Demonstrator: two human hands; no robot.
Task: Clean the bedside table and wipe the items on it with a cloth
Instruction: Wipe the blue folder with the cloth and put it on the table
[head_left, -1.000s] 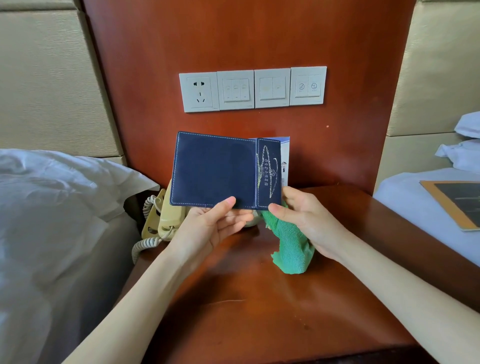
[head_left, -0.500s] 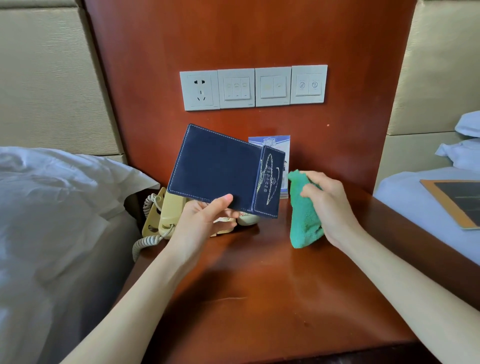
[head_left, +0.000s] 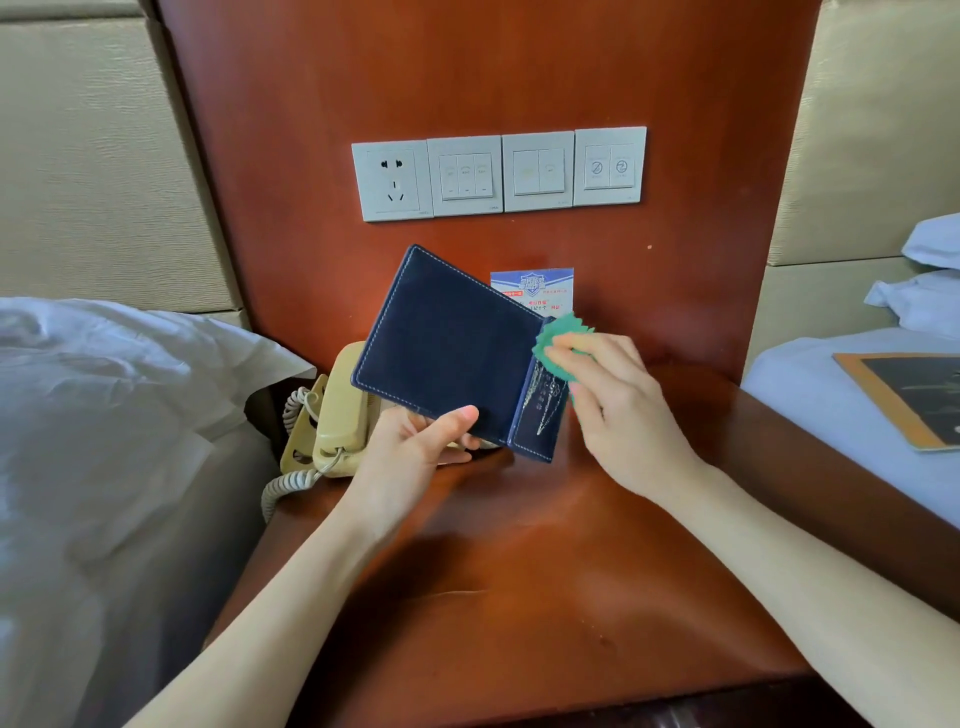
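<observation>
My left hand (head_left: 415, 441) grips the lower edge of a dark blue leather folder (head_left: 447, 348), holding it tilted above the reddish wooden bedside table (head_left: 519, 597). The folder's narrow right flap carries a gold emblem. My right hand (head_left: 613, 410) holds a bunched green cloth (head_left: 558, 345) and presses it against the top of that flap. A beige corded telephone (head_left: 332, 421) sits at the table's back left, partly hidden behind the folder. A small blue and white card (head_left: 540, 288) stands against the back panel.
A row of white wall switches and a socket (head_left: 498, 174) is fixed on the wooden panel above. A bed with white bedding (head_left: 104, 441) lies to the left. Another bed with a framed dark board (head_left: 904, 400) lies to the right.
My right hand let go of the folder's flap, lifted the green cloth off the table and brought it onto the flap's top. The folder tilted clockwise in my left hand.
</observation>
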